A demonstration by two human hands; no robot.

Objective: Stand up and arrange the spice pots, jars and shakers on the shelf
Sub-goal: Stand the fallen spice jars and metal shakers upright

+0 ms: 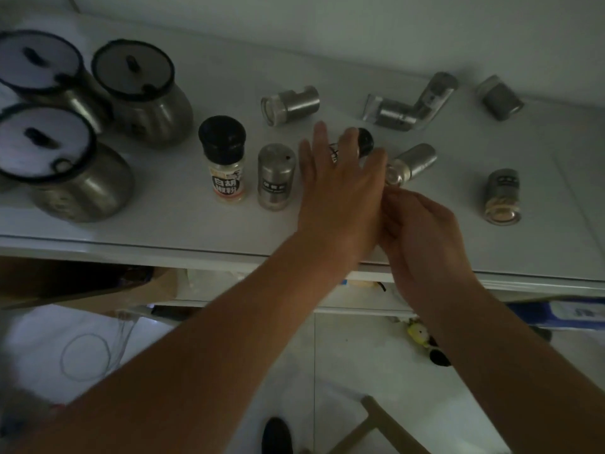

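Notably, most small containers lay on their sides on the white shelf [425, 244], so rolling was the main hazard. The black-capped jar [366, 142] sat mid-shelf under the left hand [337, 188]. A careless lift could knock it into the fallen steel shaker [413, 162] just to its right and send that one toward the front edge. The upright steel shaker [276, 176] and the white pepper jar [223, 160] stood just left of the hand, so a sideways sweep of the wrist could topple them. The three lidded steel pots [149, 93] stood upright at far left, out of the way.

Pose: the left arm reached forward across the shelf edge, back of hand up, fingers spread and fairly straight over the black-capped jar. No curl round it was visible. The right hand [424, 224] hung close beside the left wrist, near the fallen shaker's glass end, fingers bent under. I could not tell whether it held anything.
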